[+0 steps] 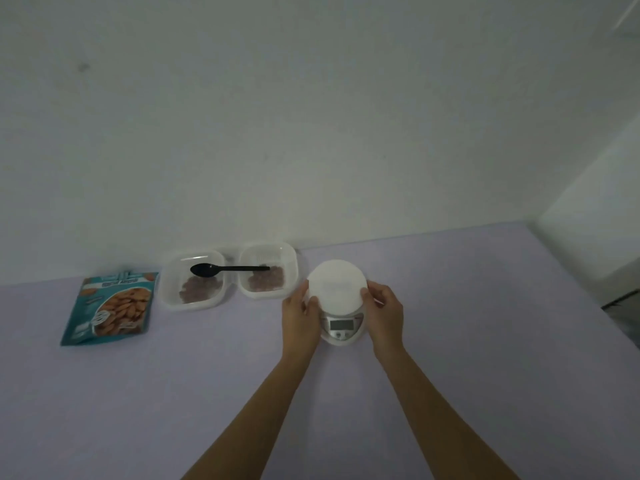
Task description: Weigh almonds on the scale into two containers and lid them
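Observation:
A small white scale (341, 332) with a grey display stands on the lilac table. Over its top sits a round white lid or platform (336, 287). My left hand (299, 313) grips the disc's left edge, thumb on top. My right hand (382, 306) grips its right edge the same way. Two clear square containers sit side by side at the back, the left container (173, 289) and the right container (291, 271), each with almonds inside. A black spoon (225, 269) lies across both rims.
A teal almond bag (110, 306) lies flat at the left. The lilac table (173, 393) meets a white wall at the back. The table's right edge runs near a white wall and a dark object (623, 299).

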